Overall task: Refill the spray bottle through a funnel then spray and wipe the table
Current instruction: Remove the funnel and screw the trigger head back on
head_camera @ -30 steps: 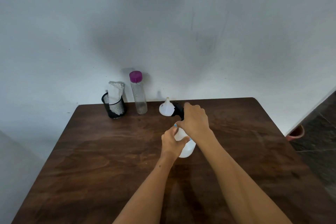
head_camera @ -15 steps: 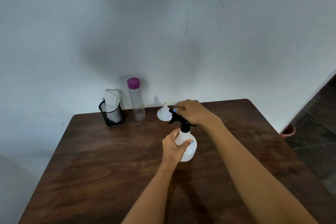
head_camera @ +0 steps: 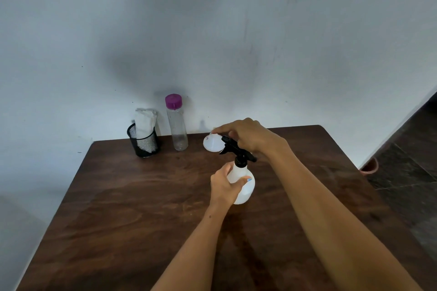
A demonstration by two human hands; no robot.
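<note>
The left hand is wrapped around the spray bottle body while the right hand, above it, pinches the black trigger head.

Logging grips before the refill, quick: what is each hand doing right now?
Left hand: closed around the white spray bottle, steadying it on the table.
Right hand: closed on the bottle's black spray head.

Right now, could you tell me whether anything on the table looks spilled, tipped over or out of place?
Nothing stands out: the spray bottle, water bottle and mesh cup stand upright, the funnel rests mouth-down, and no spill shows.
</note>
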